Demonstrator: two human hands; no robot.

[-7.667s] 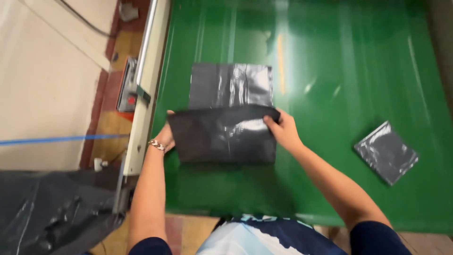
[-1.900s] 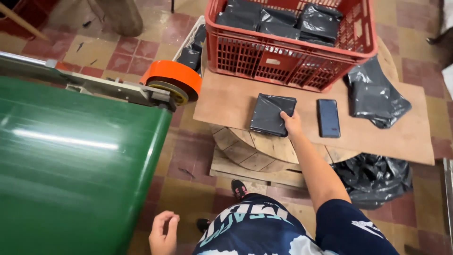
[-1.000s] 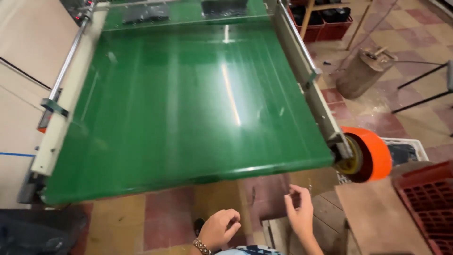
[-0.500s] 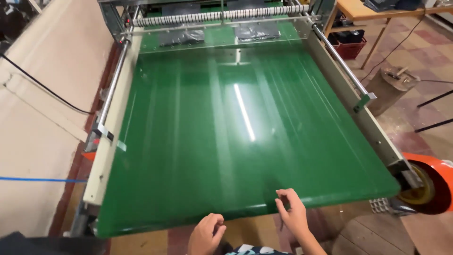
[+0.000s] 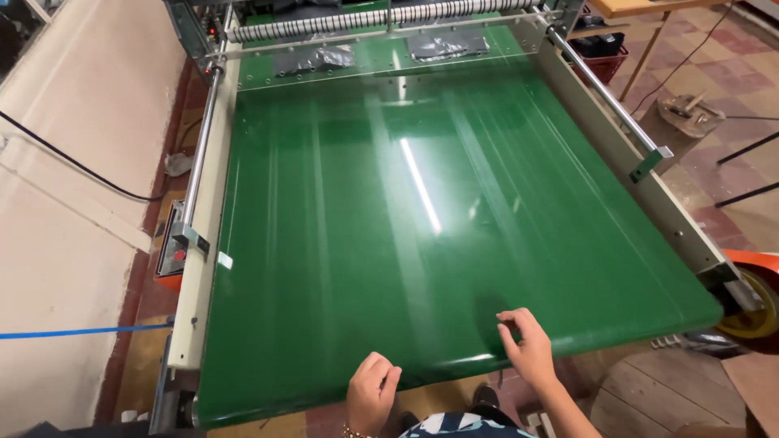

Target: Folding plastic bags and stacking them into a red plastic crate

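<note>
Green conveyor belt (image 5: 422, 219) fills the view, its near edge directly under both hands. Right hand (image 5: 529, 344) loosely curled, empty, fingertips over the belt's front edge. Left hand (image 5: 372, 391) half-closed, empty, just off the edge; contact unclear. Two dark plastic bags (image 5: 315, 58) (image 5: 448, 45) lie at the far end beneath a roller (image 5: 389, 18), well apart from the hands.
</note>
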